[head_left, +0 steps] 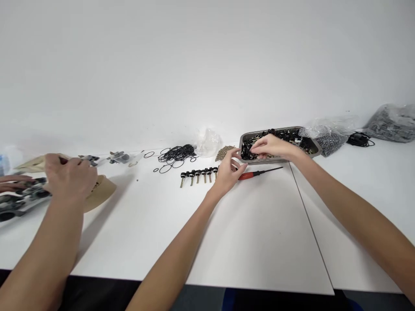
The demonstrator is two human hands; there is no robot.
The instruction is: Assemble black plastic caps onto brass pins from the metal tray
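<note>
My left hand [228,171] rests on the table at the right end of a row of small black parts with brass-coloured stems [197,173]. Its fingers are apart, beside a red-handled screwdriver [247,175], and nothing shows in its grasp. Over the left part of a metal tray [279,160], my right hand [269,146] has its fingertips pinched together among black and brass-coloured pieces. What they hold, if anything, is too small to make out. A pile of small brass-coloured pieces [224,153] lies just behind my left hand.
Black rings [177,153] and a clear plastic bag [208,143] lie left of the tray. Bags of grey parts [330,140] and a black coil [359,139] are at right. Another person's hand [71,177] is at far left, by a tan container [102,193] and dark parts.
</note>
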